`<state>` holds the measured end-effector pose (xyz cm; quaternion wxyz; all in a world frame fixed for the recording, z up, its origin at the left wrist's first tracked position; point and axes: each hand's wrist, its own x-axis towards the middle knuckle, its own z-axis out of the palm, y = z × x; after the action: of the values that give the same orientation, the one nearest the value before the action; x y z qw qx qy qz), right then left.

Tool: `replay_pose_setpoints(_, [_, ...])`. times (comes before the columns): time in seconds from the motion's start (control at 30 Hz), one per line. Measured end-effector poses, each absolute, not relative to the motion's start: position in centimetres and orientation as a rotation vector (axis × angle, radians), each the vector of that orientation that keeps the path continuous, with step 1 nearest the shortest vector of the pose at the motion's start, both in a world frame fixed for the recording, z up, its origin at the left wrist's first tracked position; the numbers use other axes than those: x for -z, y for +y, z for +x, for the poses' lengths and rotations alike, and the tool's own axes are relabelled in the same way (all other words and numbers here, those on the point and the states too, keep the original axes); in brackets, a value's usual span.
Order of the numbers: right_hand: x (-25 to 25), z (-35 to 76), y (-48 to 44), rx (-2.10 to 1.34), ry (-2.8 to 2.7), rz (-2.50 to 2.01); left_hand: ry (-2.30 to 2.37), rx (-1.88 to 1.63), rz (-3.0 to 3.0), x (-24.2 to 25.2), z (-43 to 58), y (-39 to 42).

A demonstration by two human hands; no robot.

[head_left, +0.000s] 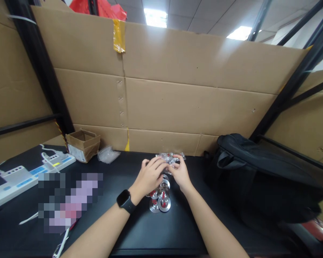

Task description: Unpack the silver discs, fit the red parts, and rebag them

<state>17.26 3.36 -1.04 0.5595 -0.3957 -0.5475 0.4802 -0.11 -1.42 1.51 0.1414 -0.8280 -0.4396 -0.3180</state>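
Both hands meet in the middle of the black table. My left hand, with a black watch at its wrist, curls its fingers towards the other hand; whatever lies under its fingertips is hidden. My right hand bends its thumb and forefinger around a crinkled clear plastic packet. More clear packets with shiny and red contents lie just beyond the fingertips. Nearer me, below the hands, several round metal discs with red marks lie in an overlapping heap, partly covered by my left hand.
On the left are a white power strip, a blurred-out purple item and white cables. A small open cardboard box and a clear plastic bag stand behind. A large black bag fills the right side. Cardboard walls the back.
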Motion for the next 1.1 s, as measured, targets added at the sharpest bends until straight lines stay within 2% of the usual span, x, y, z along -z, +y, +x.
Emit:
replay_pose_setpoints(0.3, [0.8, 16.4, 2.9, -1.186, -1.295, -0.907, -1.351, 0.919, -2.233, 0.1, 0.6, -1.0])
replay_pose_setpoints(0.63, [0.7, 17.0, 3.6, -1.128, -1.346, -0.969, -1.525, 0.996, -2.116, -0.4, -0.5, -0.7])
replay_pose_setpoints(1.1, [0.8, 16.4, 2.8, -1.149, -1.508, -0.815, -1.615, 1.057, -2.071, -0.2, -2.2, 0.6])
